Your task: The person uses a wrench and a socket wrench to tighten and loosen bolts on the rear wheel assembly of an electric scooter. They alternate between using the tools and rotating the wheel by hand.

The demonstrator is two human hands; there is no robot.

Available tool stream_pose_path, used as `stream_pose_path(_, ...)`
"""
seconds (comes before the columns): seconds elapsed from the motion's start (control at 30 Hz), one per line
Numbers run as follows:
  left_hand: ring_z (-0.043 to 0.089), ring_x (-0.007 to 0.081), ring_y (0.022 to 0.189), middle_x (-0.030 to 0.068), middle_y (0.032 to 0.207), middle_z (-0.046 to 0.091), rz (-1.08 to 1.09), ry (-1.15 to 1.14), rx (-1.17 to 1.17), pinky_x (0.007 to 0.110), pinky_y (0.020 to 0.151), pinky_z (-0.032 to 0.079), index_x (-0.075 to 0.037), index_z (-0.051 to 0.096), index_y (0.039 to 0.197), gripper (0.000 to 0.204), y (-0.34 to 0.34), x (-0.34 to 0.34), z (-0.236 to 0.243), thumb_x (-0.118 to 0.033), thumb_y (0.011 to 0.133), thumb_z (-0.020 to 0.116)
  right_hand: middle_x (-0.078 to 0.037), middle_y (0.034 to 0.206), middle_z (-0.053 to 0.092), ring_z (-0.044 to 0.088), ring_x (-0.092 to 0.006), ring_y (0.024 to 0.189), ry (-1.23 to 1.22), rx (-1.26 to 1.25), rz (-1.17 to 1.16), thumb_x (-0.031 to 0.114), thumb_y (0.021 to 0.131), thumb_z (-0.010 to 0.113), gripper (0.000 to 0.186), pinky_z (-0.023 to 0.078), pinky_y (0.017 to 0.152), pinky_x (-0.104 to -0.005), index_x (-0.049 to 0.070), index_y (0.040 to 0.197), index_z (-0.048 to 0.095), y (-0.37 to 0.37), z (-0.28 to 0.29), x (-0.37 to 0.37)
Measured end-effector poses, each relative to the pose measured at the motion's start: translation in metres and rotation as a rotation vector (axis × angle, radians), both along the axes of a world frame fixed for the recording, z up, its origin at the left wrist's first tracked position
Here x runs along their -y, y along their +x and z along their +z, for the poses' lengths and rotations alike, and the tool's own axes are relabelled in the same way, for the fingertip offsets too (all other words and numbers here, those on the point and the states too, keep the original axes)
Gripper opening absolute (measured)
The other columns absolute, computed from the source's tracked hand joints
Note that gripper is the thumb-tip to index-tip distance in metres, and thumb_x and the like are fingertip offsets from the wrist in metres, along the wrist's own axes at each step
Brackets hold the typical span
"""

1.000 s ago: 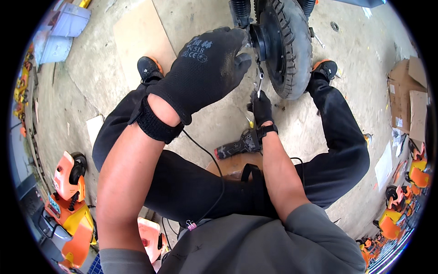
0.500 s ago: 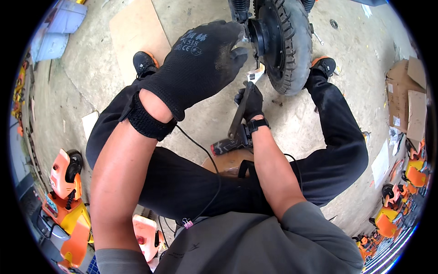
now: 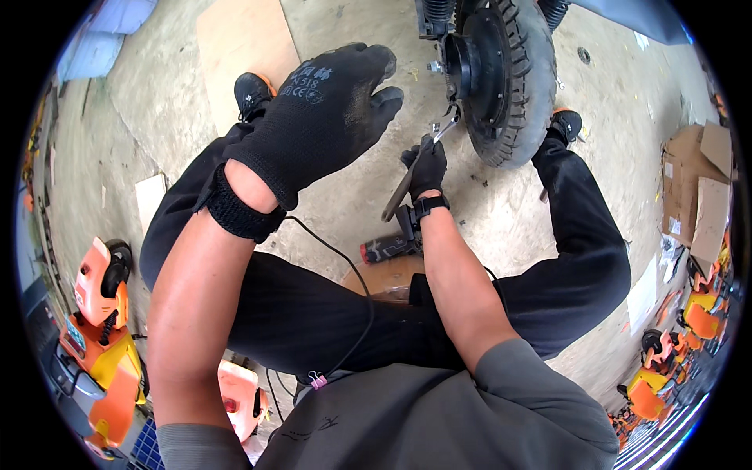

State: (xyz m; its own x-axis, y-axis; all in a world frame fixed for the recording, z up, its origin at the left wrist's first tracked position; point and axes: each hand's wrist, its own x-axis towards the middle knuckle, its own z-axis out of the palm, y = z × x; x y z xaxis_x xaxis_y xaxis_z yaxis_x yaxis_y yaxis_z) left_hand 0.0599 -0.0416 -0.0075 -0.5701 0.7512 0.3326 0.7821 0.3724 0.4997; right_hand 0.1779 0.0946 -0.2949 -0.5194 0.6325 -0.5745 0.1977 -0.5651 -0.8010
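Both hands wear black knit gloves. My left hand (image 3: 337, 110) hovers left of the wheel's axle, its thumb and fingers apart with nothing between them. In my right hand (image 3: 428, 166) is a wrench (image 3: 399, 196); its dark handle slants down to the left, and its shiny jaw end (image 3: 446, 127) points up toward the hub's lower edge. Whether the jaw touches anything is hard to tell. Ahead stands a wheel with a knobby black tyre (image 3: 526, 94) and a round black hub (image 3: 487, 70). A threaded axle end with a nut (image 3: 435, 67) sticks out on its left side.
A black and red power tool (image 3: 389, 248) lies on the floor between my legs, by a brown cardboard piece (image 3: 384, 280). A flat board (image 3: 243, 47) lies ahead left, an opened carton (image 3: 693, 196) at right. Orange and yellow scooters (image 3: 110, 337) stand at both sides.
My left hand has drawn back left from the axle, uncovering the nut. The wrench in my right hand has turned, its jaw end now showing near the hub. The view has shifted slightly.
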Motion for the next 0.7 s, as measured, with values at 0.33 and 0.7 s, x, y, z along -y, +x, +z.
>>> stream_pose_path(0.33,0.064,0.0250,0.079,0.0127,0.089,0.066,0.017,-0.034,0.077,0.033,0.070,0.049,-0.003,0.062,0.104,0.026,0.000,0.009,0.001,-0.017,0.084,0.069,-0.006,0.076,0.056,0.062,-0.0193,0.060,0.051,0.041,0.012,0.026,0.096,0.052,0.020,0.054,0.056,-0.0313,0.007,0.099,0.054,-0.004,-0.009,-0.002)
stream_pose_path(0.7,0.063,0.0253,0.084,0.0107,0.093,0.066,0.025,-0.086,0.050,0.034,0.070,0.043,-0.005,0.061,0.106,0.028,0.003,0.008,0.002,-0.020,0.084,0.069,-0.009,0.079,0.056,0.063,-0.0203,0.062,0.222,0.119,0.073,0.024,0.096,0.050,0.021,0.055,0.057,-0.0315,0.004,0.103,0.055,-0.003,-0.017,-0.002)
